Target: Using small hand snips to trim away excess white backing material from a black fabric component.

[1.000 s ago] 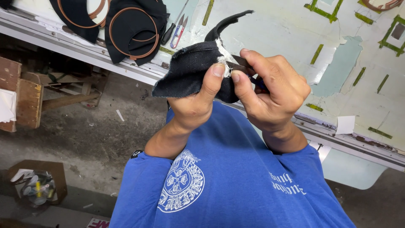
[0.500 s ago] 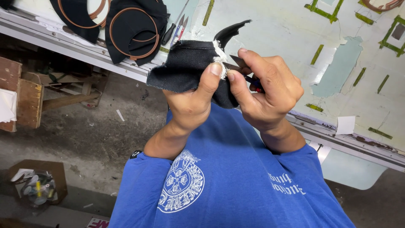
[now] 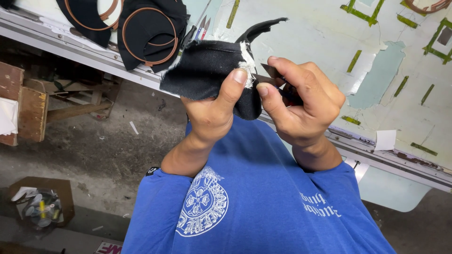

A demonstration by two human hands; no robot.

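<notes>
The left hand [image 3: 212, 117] is closed on a piece of black cloth [image 3: 207, 70]. Its thumb presses on the front of the cloth, close to a white, fuzzy edge, and the other fingers are hidden behind the cloth. The cloth is held up in the air, just in front of the table [image 3: 329, 42] and over its near edge. A thin black strip of the cloth sticks up at the top and bends to the right.

The right hand [image 3: 301, 103] is curled shut, just right of the cloth. Its thumb and first finger pinch together at the white edge. A small dark blade [image 3: 270, 71] pokes out between them and points at that edge. The rest of the tool is hidden inside the hand, so I cannot tell what kind it is.

On the table, up and left of the cloth, lie black pieces with brown rings [image 3: 148, 33] on them. Some pens [image 3: 202, 26] lie just behind the cloth. Bits of green tape [image 3: 355, 60] are stuck on the table, to the right of the cloth.

Below the cloth is the person's blue shirt [image 3: 263, 202] with white print. Down on the floor, far left of the cloth, stands a wooden box [image 3: 28, 110].
</notes>
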